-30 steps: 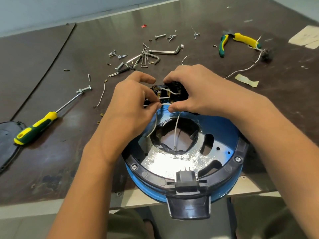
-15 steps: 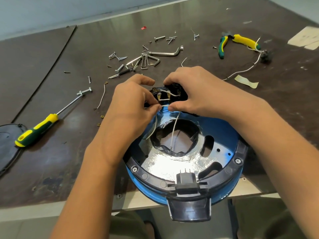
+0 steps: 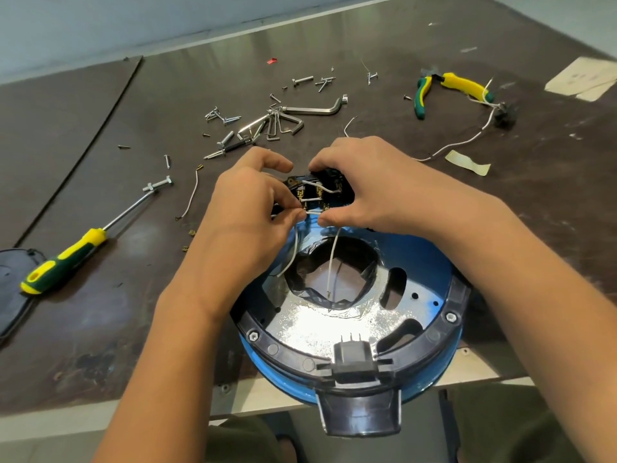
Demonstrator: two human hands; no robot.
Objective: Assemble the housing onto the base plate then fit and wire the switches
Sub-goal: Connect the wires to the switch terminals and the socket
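Note:
A round blue housing (image 3: 430, 269) with a black rim (image 3: 457, 305) and a shiny base plate (image 3: 320, 325) inside sits at the table's near edge. At its far side is a black switch block (image 3: 320, 192) with brass terminals and short white wires. My left hand (image 3: 243, 215) pinches a white wire (image 3: 312, 211) beside the block. My right hand (image 3: 370, 185) curls over the block and pinches the same wire from the right. Another white wire (image 3: 332, 262) hangs down into the central hole.
A yellow-green screwdriver (image 3: 66, 259) lies at the left, next to a dark cover (image 3: 13, 279). Hex keys (image 3: 283, 123) and several loose screws are scattered beyond my hands. Yellow-green pliers (image 3: 444, 88), a loose wire (image 3: 467, 142) and tape pieces lie at the right.
Both hands stay at the switch block with only slight finger shifts on the white wire. The view has tilted a little.

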